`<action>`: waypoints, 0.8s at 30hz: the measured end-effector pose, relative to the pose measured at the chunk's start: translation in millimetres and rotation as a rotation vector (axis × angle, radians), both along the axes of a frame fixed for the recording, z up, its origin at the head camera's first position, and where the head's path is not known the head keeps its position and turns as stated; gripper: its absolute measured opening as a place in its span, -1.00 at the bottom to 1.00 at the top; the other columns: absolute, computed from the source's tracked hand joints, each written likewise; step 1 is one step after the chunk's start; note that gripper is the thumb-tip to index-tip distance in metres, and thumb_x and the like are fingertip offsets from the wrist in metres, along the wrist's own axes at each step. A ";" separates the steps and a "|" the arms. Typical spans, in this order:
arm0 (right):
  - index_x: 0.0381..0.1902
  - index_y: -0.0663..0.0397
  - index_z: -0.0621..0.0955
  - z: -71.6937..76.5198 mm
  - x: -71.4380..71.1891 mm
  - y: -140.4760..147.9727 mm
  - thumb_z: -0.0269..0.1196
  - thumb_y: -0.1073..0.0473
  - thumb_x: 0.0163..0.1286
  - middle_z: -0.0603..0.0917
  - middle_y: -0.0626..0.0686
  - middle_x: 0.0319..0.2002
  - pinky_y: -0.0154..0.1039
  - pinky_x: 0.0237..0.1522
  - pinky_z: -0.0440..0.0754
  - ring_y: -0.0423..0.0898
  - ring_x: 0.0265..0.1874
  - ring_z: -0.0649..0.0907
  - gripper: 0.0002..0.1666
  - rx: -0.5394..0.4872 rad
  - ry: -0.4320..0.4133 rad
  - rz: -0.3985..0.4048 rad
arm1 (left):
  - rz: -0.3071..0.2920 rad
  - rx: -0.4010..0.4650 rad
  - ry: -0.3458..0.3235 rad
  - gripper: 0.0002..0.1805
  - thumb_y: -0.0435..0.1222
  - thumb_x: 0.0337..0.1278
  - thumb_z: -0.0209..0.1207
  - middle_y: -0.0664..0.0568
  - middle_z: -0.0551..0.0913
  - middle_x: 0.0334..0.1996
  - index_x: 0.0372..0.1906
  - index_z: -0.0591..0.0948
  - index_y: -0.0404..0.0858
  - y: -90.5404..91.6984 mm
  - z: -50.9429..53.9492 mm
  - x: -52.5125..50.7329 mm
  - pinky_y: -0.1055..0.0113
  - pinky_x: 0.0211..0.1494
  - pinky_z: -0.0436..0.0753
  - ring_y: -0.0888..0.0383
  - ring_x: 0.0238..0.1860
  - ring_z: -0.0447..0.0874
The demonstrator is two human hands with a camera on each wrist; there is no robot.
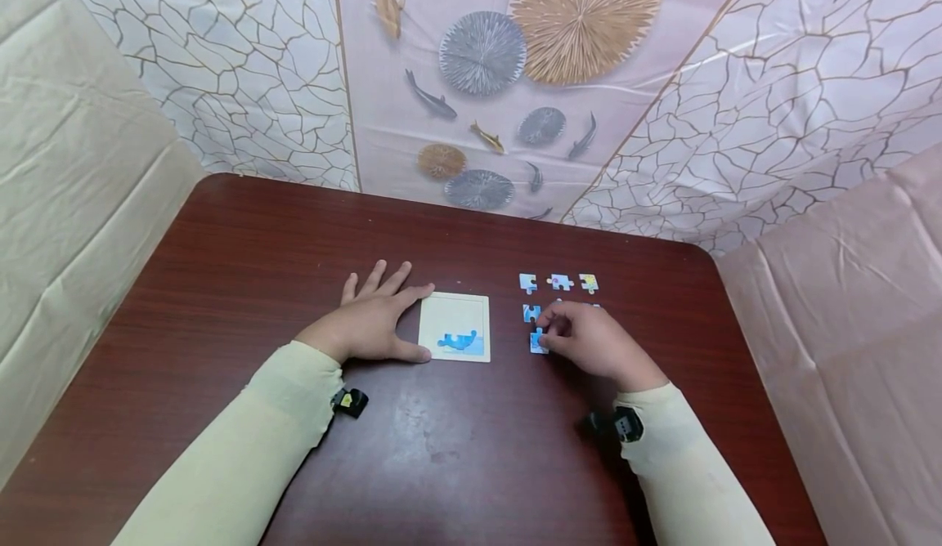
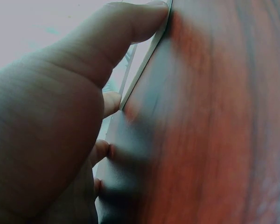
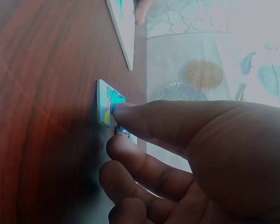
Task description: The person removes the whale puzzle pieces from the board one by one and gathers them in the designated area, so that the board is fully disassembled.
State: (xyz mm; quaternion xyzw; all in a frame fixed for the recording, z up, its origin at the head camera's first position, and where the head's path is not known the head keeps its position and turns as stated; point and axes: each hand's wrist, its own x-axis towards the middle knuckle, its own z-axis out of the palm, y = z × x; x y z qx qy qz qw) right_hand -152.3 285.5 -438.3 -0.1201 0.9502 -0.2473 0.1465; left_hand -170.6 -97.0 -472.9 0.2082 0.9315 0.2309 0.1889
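Observation:
A small square puzzle board (image 1: 471,306) with a pale rim lies on the table. Joined blue pieces (image 1: 459,340) fill part of its lower side. My left hand (image 1: 370,321) spreads beside the board, thumb and index finger touching its left corners. In the left wrist view the thumb (image 2: 144,21) rests on the board's edge. My right hand (image 1: 586,339) pinches a blue puzzle piece (image 3: 105,105) at the near end of the loose pieces. Its thumb (image 3: 130,114) lies on that piece; the index finger is mostly hidden in the right wrist view. The other fingers are curled.
Several loose puzzle pieces lie right of the board, including a blue-white one (image 1: 528,283), one with a pink mark (image 1: 561,282) and a yellow one (image 1: 589,282). Another blue piece (image 1: 531,313) sits below them; the right hand partly covers others. Patterned cloth (image 1: 478,80) hangs behind the table.

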 end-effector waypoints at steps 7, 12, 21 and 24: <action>-0.05 -0.08 0.76 -0.6 -6.1 -1.5 0.49 0.19 0.51 0.77 -0.08 -0.32 -0.13 -0.26 0.63 -0.10 -0.35 0.65 -0.87 0.016 -0.020 -0.007 | -0.001 -0.003 0.001 0.26 0.44 0.06 0.54 -0.01 -0.23 0.91 0.83 0.20 0.32 0.1 -0.5 -0.6 -0.59 0.73 -0.37 -0.29 0.88 -0.53; -0.05 -0.09 0.76 -0.2 -8.0 -2.3 0.48 0.19 0.52 0.76 -0.07 -0.32 -0.13 -0.26 0.62 -0.09 -0.37 0.64 -0.87 0.034 -0.025 -0.004 | 0.000 0.003 0.001 0.25 0.43 0.06 0.54 -0.01 -0.23 0.91 0.83 0.21 0.32 0.4 -0.7 -0.7 -0.59 0.73 -0.38 -0.30 0.88 -0.53; -0.07 -0.04 0.77 0.2 -9.5 -5.6 0.49 0.20 0.50 0.74 -0.04 -0.32 -0.15 -0.28 0.61 -0.10 -0.36 0.63 -0.89 0.058 -0.014 0.009 | 0.000 0.011 0.001 0.25 0.43 0.07 0.54 -0.01 -0.22 0.91 0.83 0.21 0.32 -0.4 -0.2 0.0 -0.59 0.73 -0.39 -0.30 0.88 -0.52; -0.08 -0.04 0.78 -1.3 -9.8 -5.3 0.49 0.22 0.50 0.74 -0.04 -0.33 -0.16 -0.29 0.60 -0.11 -0.38 0.63 -0.89 0.057 -0.004 0.006 | -0.001 0.012 0.003 0.25 0.43 0.06 0.54 -0.01 -0.22 0.91 0.83 0.22 0.31 -0.5 0.4 0.8 -0.58 0.73 -0.38 -0.29 0.89 -0.52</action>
